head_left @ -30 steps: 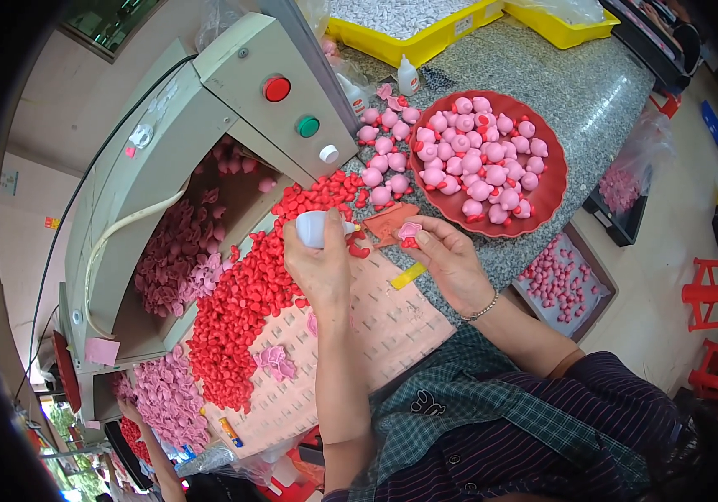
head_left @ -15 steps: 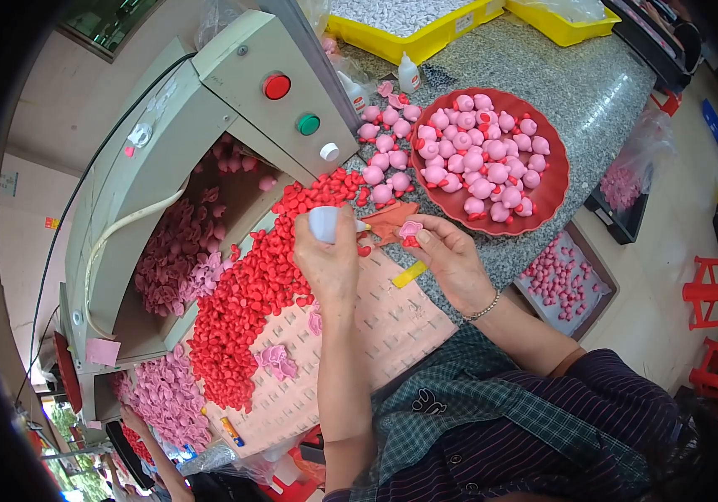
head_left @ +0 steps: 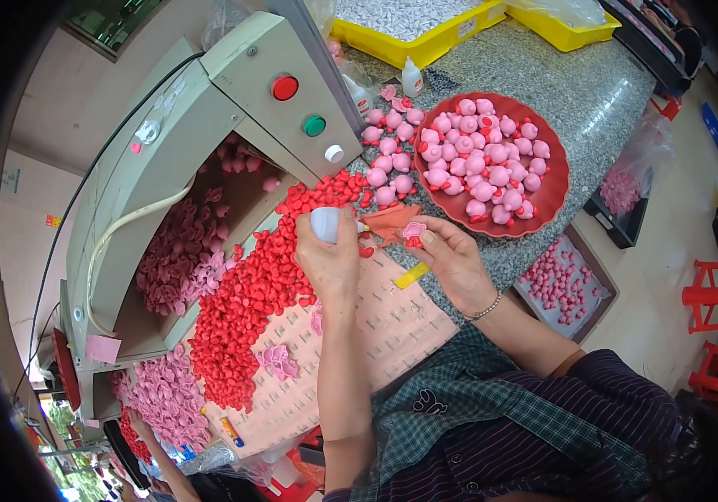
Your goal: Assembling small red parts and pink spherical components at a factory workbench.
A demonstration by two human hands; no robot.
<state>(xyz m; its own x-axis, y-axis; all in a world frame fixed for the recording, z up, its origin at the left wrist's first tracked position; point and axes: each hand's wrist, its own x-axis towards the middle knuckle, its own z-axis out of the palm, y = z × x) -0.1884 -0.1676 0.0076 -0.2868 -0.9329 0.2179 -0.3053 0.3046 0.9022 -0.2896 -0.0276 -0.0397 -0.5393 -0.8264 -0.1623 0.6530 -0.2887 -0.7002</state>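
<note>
My left hand (head_left: 325,266) is wrapped around a small white glue bottle (head_left: 324,224), its nozzle pointing right. Between the thumb and fingers of my right hand (head_left: 457,272) is a small pink plastic piece (head_left: 414,229) with a red part at its lower side. The nozzle tip stays a little apart from that piece, over an orange cloth (head_left: 388,219). Left of my hands spreads a heap of small red pieces (head_left: 246,322). Beyond my right hand stands a red scalloped bowl (head_left: 553,197) full of round pink figures with red feet.
A grey machine (head_left: 154,109) with buttons and an opening full of pink pieces rises at the left. More pink pieces (head_left: 166,397) lie at lower left, near a co-worker's arm (head_left: 166,460). A yellow tray (head_left: 426,52) and another glue bottle (head_left: 411,79) stand at the back.
The view has shifted very slightly. Both hands keep their grips and nearly the same places; the co-worker's arm at lower left has moved a little.
</note>
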